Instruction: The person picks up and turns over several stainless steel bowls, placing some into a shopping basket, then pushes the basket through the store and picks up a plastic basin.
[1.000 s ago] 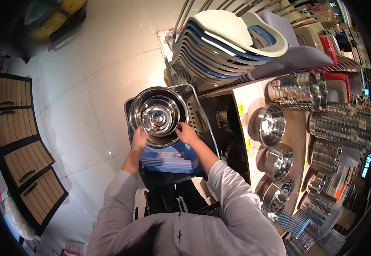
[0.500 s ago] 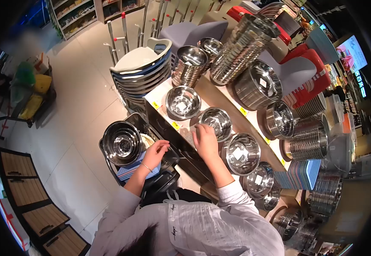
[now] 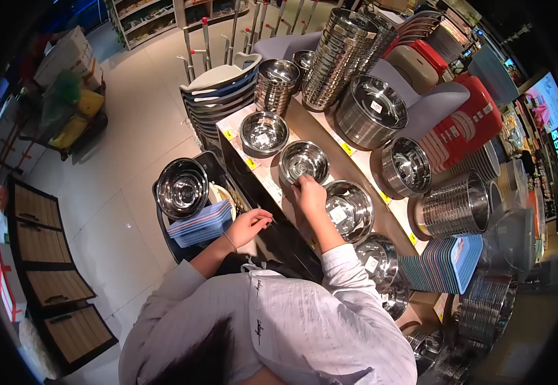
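Note:
My right hand (image 3: 309, 196) is at the near rim of a shiny steel bowl (image 3: 304, 160), its fingers pinched over the edge; the thumb is mostly hidden. The bowl sits on the display shelf (image 3: 269, 183). Between the shelf and a dark basket (image 3: 163, 239), my left hand (image 3: 251, 224) hovers with nothing in it, fingers loosely stretched. In that basket are nested steel bowls (image 3: 183, 188) and a stack of blue plastic trays (image 3: 201, 223). Right beside the gripped bowl stand another steel bowl (image 3: 264, 133) and a larger steel basin (image 3: 343, 210).
Tall stacks of steel bowls (image 3: 337, 61) and basins (image 3: 370, 112) fill the shelf's back. Colored trays (image 3: 442, 260) stand at right. Stacked stools (image 3: 221, 90) are beyond the shelf's far end. A loaded cart (image 3: 77, 112) stands on the tiled floor (image 3: 125, 122).
My right hand has moved from beside the bowl's near edge onto its rim, and its fingers have closed there. My left hand has shifted slightly right. The camera view has tilted and shifted.

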Demonstrator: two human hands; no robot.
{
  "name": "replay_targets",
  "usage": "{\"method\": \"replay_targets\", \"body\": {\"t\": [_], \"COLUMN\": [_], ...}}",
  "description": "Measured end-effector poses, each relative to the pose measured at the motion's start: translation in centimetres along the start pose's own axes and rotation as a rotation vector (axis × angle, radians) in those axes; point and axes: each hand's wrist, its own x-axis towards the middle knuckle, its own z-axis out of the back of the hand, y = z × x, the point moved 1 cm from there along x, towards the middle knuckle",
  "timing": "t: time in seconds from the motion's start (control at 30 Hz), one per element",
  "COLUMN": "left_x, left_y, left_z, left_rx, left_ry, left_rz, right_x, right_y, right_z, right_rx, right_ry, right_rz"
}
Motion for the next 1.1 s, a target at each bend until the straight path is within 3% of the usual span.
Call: {"method": "replay_targets", "body": {"t": [0.13,0.2,0.5,0.93,1.07,1.1], "left_x": [-3.4,-4.7,-6.8,-6.7,-6.6,-6.6], "left_y": [0.5,0.8,-0.4,0.2,-0.6,-1.1], "left_z": [0.0,0.3,-1.2,-2.1,-2.2,-2.2], "left_rx": [-0.019,-0.011,-0.171,-0.183,-0.163,-0.138], "left_ry": [-0.102,-0.137,-0.256,-0.202,-0.199,-0.226], "left_rz": [-0.048,-0.051,0.101,0.099,0.059,-0.001], "right_x": [0.1,0.1,0.4,-1.5,-3.0,-3.6], "right_y": [0.0,-0.1,-0.2,-1.1,1.4,2.5], "right_z": [-0.6,-1.1,0.7,2.3,6.2,7.9], "right_rx": [-0.022,-0.042,-0.030,0.043,0.142,0.366], "right_ry": [-0.054,0.014,-0.003,-0.120,-0.300,-0.252], "right_rz": [0.024,0.029,0.096,0.158,0.274,0.215]}}
